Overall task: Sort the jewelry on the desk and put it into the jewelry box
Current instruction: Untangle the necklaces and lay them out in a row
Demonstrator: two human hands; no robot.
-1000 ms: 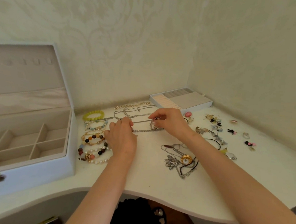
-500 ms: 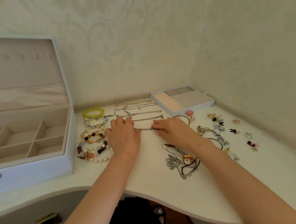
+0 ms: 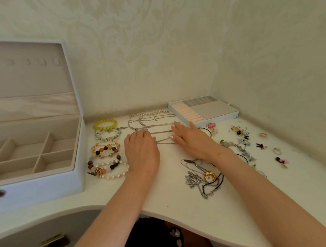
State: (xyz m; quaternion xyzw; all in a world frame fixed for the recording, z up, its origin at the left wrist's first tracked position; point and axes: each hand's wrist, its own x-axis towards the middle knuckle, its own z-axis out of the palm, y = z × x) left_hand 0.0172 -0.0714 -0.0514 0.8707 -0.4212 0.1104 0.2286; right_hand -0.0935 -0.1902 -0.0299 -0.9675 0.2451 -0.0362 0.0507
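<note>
Several silver chain necklaces (image 3: 154,127) lie stretched in rows at the back of the white desk (image 3: 168,202). My left hand (image 3: 141,153) rests on their left ends, fingers bent down so the tips are hidden. My right hand (image 3: 192,141) lies flat with straight fingers on the right ends of the nearest chains (image 3: 165,142). The white jewelry box (image 3: 77,177) stands at the left, its lid up and its beige compartments showing nothing inside. Beaded bracelets (image 3: 106,150) and a yellow-green one (image 3: 105,123) lie in a column beside the box.
A white insert tray (image 3: 214,112) with ring rolls sits in the back corner. A tangle of chains with a gold pendant (image 3: 204,179) lies under my right forearm. Earrings, rings and clips (image 3: 242,145) are scattered at the right. The curved desk edge is near me.
My right hand let go of the chain it was pinching and flattened onto the desk, sliding a little right. My left hand stayed at the chains' left ends.
</note>
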